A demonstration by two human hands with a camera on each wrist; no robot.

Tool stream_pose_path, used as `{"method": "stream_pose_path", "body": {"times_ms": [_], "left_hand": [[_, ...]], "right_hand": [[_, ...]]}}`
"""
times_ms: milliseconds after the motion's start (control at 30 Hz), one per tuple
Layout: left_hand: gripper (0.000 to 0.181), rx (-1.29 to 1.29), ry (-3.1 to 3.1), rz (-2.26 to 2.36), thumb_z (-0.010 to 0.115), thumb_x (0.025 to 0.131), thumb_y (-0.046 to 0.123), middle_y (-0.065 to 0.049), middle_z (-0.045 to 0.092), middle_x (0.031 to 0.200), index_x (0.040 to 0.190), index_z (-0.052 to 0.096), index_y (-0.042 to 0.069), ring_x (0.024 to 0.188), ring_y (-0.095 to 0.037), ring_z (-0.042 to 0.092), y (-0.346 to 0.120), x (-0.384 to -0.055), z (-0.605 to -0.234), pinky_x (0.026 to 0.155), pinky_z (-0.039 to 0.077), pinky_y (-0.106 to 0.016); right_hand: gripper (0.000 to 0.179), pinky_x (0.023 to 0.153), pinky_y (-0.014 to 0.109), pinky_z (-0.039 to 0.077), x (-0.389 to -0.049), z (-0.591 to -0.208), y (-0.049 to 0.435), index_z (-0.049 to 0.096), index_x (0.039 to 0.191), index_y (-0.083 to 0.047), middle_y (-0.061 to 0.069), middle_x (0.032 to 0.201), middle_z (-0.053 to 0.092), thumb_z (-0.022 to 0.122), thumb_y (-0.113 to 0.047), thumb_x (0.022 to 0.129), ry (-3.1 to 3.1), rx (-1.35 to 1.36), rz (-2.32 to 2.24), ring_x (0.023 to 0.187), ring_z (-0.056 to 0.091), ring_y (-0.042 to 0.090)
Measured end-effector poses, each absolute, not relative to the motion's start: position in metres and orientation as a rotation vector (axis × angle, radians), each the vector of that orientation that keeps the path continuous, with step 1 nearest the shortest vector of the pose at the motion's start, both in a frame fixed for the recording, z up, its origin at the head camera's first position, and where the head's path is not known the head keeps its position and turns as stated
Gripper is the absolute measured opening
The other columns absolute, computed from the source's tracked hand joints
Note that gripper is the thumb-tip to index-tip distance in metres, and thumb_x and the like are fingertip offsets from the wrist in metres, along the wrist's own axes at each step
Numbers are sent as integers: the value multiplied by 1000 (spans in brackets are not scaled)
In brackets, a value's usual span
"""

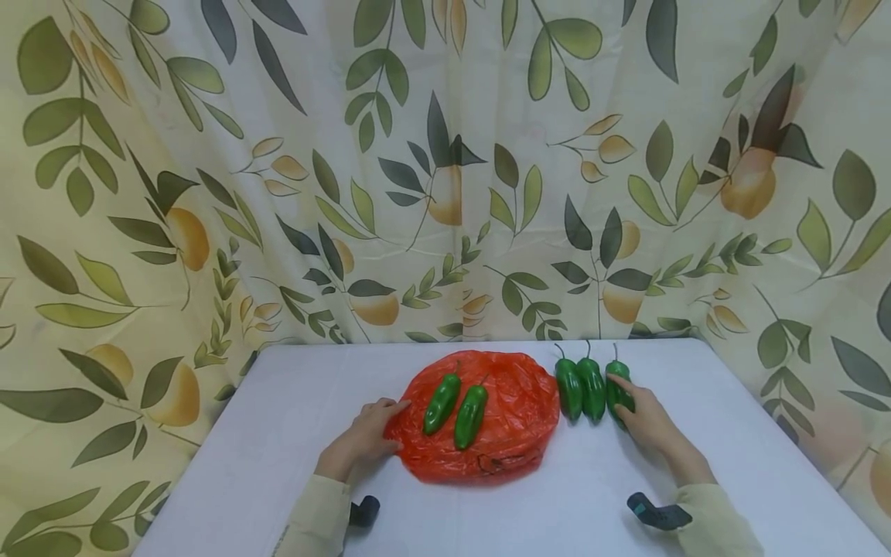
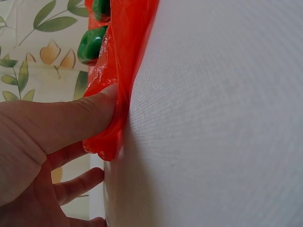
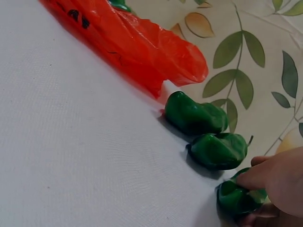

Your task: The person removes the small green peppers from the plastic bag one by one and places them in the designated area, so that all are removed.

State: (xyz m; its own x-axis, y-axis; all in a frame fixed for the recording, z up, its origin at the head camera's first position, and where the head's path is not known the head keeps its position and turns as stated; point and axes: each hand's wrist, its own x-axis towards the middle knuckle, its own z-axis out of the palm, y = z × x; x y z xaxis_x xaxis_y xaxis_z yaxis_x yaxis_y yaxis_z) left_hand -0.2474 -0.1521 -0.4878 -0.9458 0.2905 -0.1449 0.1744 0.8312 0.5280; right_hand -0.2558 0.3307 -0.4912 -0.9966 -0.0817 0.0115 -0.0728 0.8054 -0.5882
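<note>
Your right hand (image 1: 649, 422) grips the rightmost pepper (image 1: 616, 397), right of the red bag (image 1: 517, 406) on the table (image 1: 264, 433); it's likely light, firm and slick, so hold its broad middle, not the thin stem (image 1: 616, 352); your left hand (image 1: 365, 435) pinches the bag's left edge.

A white table (image 1: 292, 410) with a finely textured top. Directly on it, midway across, lies a crumpled red plastic bag (image 1: 511, 406), spread wide. Just right of the bag, three green peppers (image 1: 591, 389) lie side by side, stems toward the far edge.
</note>
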Motion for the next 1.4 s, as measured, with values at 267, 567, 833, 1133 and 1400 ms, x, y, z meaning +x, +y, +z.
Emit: {"method": "stream_pose_path", "body": {"times_ms": [267, 567, 833, 1133, 1400], "left_hand": [[74, 356, 2791, 782, 81, 84, 13, -12, 51, 145, 151, 49, 18, 135, -34, 44, -151, -247, -488, 103, 51, -60], [74, 371, 2787, 792, 80, 84, 12, -13, 51, 144, 151, 49, 17, 134, -34, 44, -152, -246, -488, 104, 51, -60], [74, 364, 2792, 782, 80, 85, 14, -12, 51, 145, 151, 49, 18, 134, -34, 44, -150, -246, -486, 103, 52, -59], [74, 352, 2779, 791, 80, 85, 13, -12, 51, 145, 151, 48, 18, 134, -34, 44, -150, -245, -485, 102, 52, -60], [74, 353, 2785, 783, 80, 84, 13, -12, 51, 144, 151, 49, 17, 133, -34, 45, -150, -244, -484, 102, 53, -59]], "right_hand": [[61, 112, 74, 26, -257, -494, 329, 29, 153, 9, 46, 149, 30, 51, -2, 97, 3007, -155, -980, 137, 29, 65], [63, 113, 74, 25, -257, -491, 329, 26, 153, 11, 47, 149, 26, 52, -4, 97, 3004, -116, -1019, 137, 26, 65], [62, 112, 75, 25, -257, -490, 330, 27, 153, 10, 47, 149, 26, 51, -5, 98, 2999, -103, -1033, 138, 25, 65], [64, 111, 76, 26, -257, -490, 330, 24, 153, 12, 48, 148, 27, 50, -4, 96, 3000, -101, -1061, 136, 26, 66], [69, 108, 74, 36, -260, -486, 331, 15, 155, 12, 50, 146, 27, 47, -5, 96, 2971, -18, -1067, 124, 44, 59]]}}
